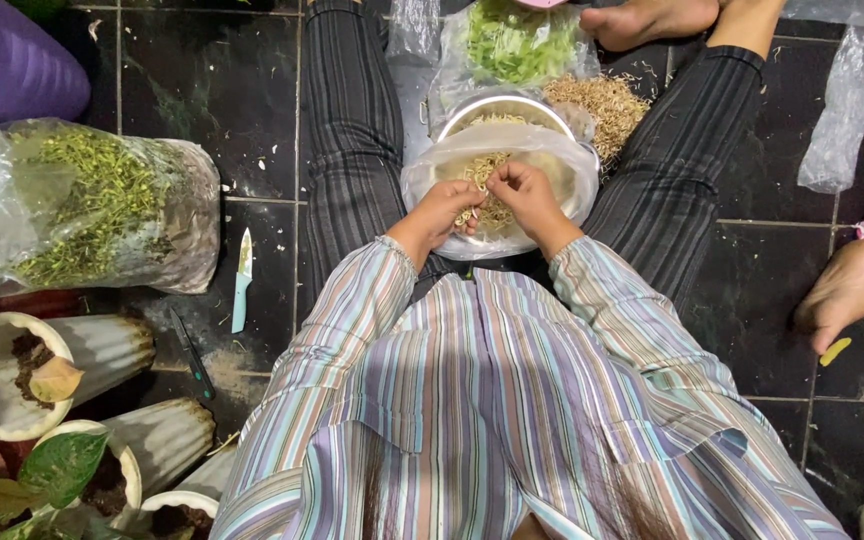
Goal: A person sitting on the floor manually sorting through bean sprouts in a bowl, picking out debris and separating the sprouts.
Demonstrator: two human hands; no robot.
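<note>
Dark tiled floor (202,90), big clear bag of green trimmings (102,205) at left, a knife (242,280) beside it. Bag-lined bowl (552,150) sits between the legs, holding bean sprouts (482,170). Left hand (442,213) and right hand (527,195) both curl closed, pinching sprouts over the bowl; best to work low so bits drop inside.

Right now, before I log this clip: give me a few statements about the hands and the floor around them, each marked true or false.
1. Both hands, left hand and right hand, are in the bean sprouts. True.
2. The sprouts sit in a wooden crate. False: a plastic-lined bowl.
3. A small knife lies on the floor tiles at picture left. True.
4. The right hand holds the knife. False: it lies untouched.
</note>
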